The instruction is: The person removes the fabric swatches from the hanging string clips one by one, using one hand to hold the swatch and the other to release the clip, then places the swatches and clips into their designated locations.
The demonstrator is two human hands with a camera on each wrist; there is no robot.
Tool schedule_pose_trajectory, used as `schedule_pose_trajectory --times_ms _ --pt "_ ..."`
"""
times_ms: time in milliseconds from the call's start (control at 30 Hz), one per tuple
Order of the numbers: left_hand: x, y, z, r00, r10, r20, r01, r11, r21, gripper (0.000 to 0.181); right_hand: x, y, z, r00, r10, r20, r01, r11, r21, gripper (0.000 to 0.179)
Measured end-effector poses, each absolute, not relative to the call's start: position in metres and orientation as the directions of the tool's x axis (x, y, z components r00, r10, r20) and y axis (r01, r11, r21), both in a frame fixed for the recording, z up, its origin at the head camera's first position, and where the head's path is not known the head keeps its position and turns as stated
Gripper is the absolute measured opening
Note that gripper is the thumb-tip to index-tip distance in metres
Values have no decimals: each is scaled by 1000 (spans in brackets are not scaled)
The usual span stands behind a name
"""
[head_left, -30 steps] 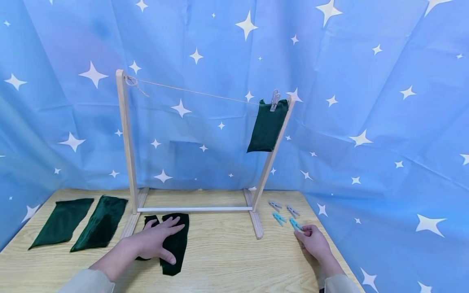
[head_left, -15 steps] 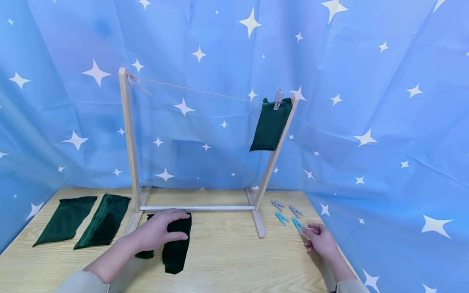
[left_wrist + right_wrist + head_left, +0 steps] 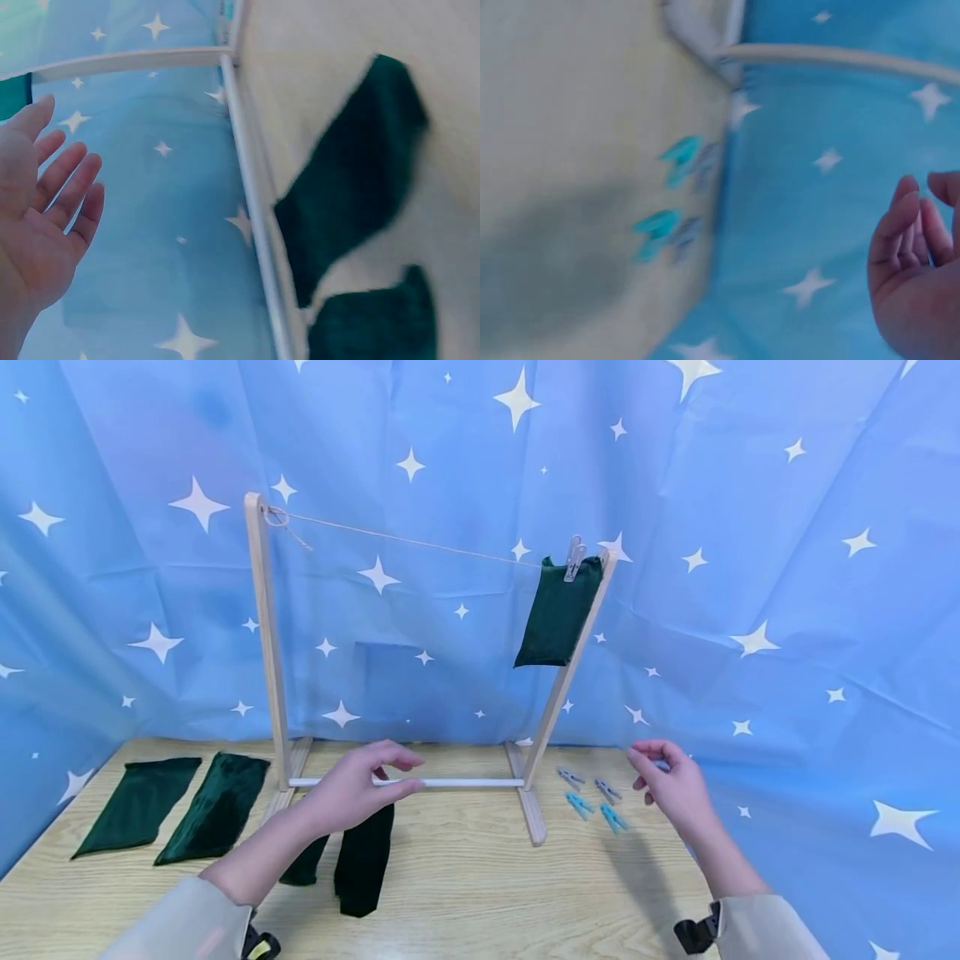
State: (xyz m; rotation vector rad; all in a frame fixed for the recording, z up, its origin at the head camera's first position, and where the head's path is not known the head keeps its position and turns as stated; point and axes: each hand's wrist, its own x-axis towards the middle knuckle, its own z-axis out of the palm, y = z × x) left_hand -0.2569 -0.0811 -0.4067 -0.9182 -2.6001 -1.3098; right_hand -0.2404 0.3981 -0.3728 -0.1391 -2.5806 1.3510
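Note:
In the head view, my left hand (image 3: pixel 352 793) is raised over two dark green cloth pieces on the table, a wider one (image 3: pixel 365 864) and one (image 3: pixel 306 862) partly hidden by the arm. Its fingers are relaxed, and thumb and fingers stand apart with nothing between them. My right hand (image 3: pixel 675 785) hovers at the table's right side, its fingers loosely bent. The right wrist view shows a gap between its thumb and fingers. Beside it lie two turquoise clothespins (image 3: pixel 613 818) and two grey clothespins (image 3: pixel 607 791).
A wooden rack (image 3: pixel 264 635) carries a string (image 3: pixel 405 538) between its posts. A green cloth (image 3: pixel 558 614) hangs at its right end under a grey clothespin (image 3: pixel 575 560). Two more green cloths (image 3: pixel 213 810) lie at left. A starry blue curtain (image 3: pixel 450 460) stands behind the table.
My left hand has lifted off the dark green cloth, leaving it on the table. My right hand has let go of the near turquoise clothespin and risen up and away to the right.

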Motion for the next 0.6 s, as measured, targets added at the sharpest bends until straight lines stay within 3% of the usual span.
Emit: schedule_pose_trajectory --times_ms 267,600 --pt "-269 -54 -361 -753 500 429 629 351 694 32 -251 362 -299 -960 84 266 -161 613 -774 51" --pt "-291 -17 -312 -783 466 412 571 275 774 35 -266 328 -226 -907 52 418 -281 665 -692 51"
